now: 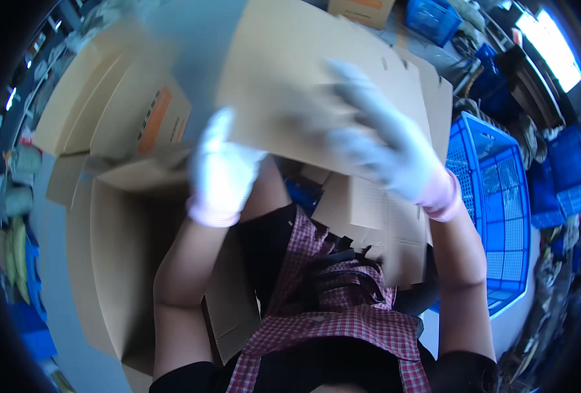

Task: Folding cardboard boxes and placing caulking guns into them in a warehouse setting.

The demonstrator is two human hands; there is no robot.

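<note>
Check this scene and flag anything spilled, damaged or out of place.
Nothing clearly stands out. The open cardboard box on the left has splayed flaps, which looks ordinary. The large cardboard sheet is blurred near the right hand, so small creases or tears there can't be judged.

A pale grey-blue floor point(60, 262) shows along the left and again at the lower right, curving with the lens; at the upper right a bright white panel of light point(551, 49), window or lamp, glares and washes its surroundings in a bluish tint; small lights point(11, 98) dot the dim left rim. A tall blue mesh crate point(505, 223) stands on the floor at the right, with more blue bins point(569, 167) beyond it; a blue basket point(432, 21) sits near the top edge; greyish bundles point(25, 159) and long yellowish-green items point(19, 252) crowd the left side; the dark far rim blurs beyond telling.
</note>
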